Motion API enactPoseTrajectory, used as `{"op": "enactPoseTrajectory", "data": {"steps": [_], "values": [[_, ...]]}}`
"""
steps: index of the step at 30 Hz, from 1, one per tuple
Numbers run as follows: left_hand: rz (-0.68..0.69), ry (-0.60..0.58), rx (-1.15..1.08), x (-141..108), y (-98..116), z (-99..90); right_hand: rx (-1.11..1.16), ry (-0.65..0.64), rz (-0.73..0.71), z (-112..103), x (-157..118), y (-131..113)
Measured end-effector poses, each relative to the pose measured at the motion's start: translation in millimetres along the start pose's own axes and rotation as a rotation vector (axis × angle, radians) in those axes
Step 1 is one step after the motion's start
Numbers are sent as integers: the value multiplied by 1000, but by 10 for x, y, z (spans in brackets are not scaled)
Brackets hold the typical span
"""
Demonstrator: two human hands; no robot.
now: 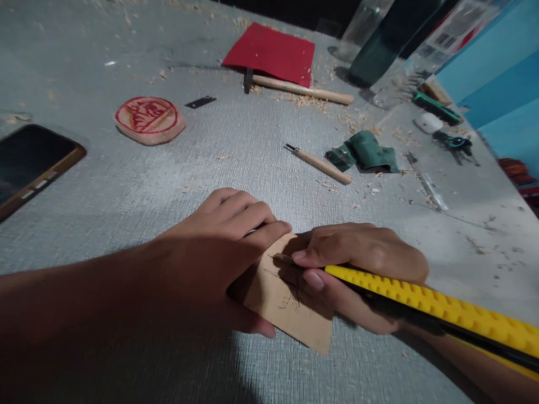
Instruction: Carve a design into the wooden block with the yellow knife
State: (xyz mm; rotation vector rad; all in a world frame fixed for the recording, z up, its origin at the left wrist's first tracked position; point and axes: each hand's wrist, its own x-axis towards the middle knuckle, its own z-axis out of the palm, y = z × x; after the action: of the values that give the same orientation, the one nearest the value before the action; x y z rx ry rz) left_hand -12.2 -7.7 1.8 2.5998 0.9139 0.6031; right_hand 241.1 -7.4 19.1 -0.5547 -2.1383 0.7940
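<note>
A small tan sheet (269,292) with dark handwritten marks lies on the table in front of me. My left hand (227,252) grips its left side, fingers bent along the top edge and thumb at the lower edge. In my right hand (357,255) is a yellow and black utility knife (421,300), pinched near its front end. The blade's tip touches or hovers just over the upper part of the sheet; I cannot tell which. The knife's handle runs off to the lower right.
Beyond my hands lie a wooden-handled carving tool (322,165), green sandpaper (373,151), a hammer (303,90), red sheet (273,53), loose blade (201,102) and carved wooden piece (149,120). A phone (36,157) is at left. Bottles (387,45) stand behind, among wood shavings.
</note>
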Motion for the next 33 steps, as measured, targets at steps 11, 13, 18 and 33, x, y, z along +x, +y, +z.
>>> {"op": "enactPoseTrajectory", "data": {"steps": [11,13,18,33], "values": [[51,-85,16,2,-21,-64,-87,-24,-68,-69,-60,5],[53,-83,14,1,-15,-65,-96,-22,-70,-64,-56,12],[54,-81,11,2,-12,-62,-87,-7,-109,-39,-31,30],[67,-84,28,2,-50,-35,-262,-151,-115,-69,-54,-84]]}}
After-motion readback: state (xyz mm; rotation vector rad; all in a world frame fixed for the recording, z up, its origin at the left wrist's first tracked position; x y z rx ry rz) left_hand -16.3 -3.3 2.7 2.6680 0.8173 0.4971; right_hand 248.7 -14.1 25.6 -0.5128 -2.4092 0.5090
